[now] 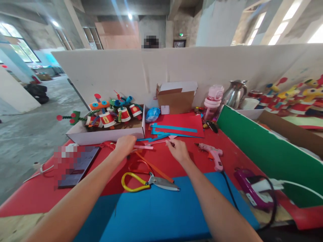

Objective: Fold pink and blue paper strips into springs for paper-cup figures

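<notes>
My left hand [126,146] is closed at the middle of the red table covering, its fingers mostly hidden behind its back. A short pink strip [146,147] lies just beside it. My right hand [178,150] pinches the end of a thin pink paper strip [156,142] that points toward the left hand. Below the hands rest scissors [153,181] with yellow and red handles, lying across an orange strip [161,171]. Blue strips [161,137] and red paper sheets [180,121] are spread just beyond the hands.
A pink glue gun [212,153] lies right of my right hand, its cord trailing forward. At left are a tablet [85,164] and a white box [108,134] of paper-cup figures. A green-sided box [249,144], purple device [254,191], pink bottle [212,101] and metal jug [234,94] stand right.
</notes>
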Demonstrator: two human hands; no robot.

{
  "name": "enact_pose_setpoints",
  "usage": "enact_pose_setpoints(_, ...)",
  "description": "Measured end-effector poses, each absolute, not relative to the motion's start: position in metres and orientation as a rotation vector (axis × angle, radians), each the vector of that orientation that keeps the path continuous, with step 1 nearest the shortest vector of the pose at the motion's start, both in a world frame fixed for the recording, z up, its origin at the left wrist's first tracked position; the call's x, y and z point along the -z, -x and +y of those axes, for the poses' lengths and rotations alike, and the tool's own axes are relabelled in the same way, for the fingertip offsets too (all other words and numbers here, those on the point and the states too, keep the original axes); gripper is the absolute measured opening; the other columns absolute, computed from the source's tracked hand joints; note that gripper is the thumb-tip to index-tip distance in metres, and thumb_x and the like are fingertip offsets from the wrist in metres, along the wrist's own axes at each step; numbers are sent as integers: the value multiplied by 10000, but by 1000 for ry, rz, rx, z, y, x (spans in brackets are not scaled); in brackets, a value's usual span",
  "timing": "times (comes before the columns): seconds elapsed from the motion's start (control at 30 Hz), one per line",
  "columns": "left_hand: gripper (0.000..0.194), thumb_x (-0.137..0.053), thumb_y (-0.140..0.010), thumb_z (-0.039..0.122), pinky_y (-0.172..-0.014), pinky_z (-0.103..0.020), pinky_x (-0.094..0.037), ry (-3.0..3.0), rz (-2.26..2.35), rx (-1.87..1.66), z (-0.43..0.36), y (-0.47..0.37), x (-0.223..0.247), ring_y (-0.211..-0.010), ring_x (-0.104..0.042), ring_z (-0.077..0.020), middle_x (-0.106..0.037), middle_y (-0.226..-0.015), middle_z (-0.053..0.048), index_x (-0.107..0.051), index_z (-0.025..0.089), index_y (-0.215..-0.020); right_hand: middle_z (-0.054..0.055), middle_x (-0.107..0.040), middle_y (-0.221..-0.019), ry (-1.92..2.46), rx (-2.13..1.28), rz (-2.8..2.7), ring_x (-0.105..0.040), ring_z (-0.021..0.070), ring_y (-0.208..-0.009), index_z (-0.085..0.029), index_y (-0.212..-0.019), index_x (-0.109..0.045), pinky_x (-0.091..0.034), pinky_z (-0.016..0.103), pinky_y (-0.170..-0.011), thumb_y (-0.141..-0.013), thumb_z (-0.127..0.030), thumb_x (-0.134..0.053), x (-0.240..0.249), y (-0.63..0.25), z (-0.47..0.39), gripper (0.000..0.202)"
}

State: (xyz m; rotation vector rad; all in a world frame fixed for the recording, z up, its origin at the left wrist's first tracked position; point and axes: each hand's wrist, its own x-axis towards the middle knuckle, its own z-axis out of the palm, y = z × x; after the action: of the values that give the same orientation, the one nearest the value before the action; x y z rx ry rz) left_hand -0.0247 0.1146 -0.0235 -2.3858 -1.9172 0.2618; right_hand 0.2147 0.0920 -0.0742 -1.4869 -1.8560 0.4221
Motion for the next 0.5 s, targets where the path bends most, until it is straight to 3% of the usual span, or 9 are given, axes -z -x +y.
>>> enact_pose_setpoints(0.1,335,-546,-798,401,-723,-397,-499,2431,-1893,-246,116,25,29,-944,-644,-374,-680,-991,-223,-681,124,-931,32,-625,-571,1488,-429,-1872,-542,160,-536,-203,-643,-636,-297,256,-525,-876,-395,-441,74,-214,92,360)
enact_pose_setpoints(0.3,278,-537,-798,302,-710,-387,-495,2439,-1839,-308,124,23,32,-937,-644,-370,-667,-971,-254,-688,88,-892,23,-598,-546,1495,-447,-1861,-527,157,-518,-202,-632,-628,-287,256,-522,-873,-390,-454,74,-216,92,352)
enact_pose_setpoints(0.5,281,-408,-837,204,-647,-349,-475,2300,-1911,-176,113,24,26,-842,-666,-318,-669,-1003,-202,-666,126,-914,18,-610,-562,1457,-500,-1803,-533,151,-531,-204,-635,-631,-318,248,-532,-851,-371,-498,75,-217,93,304)
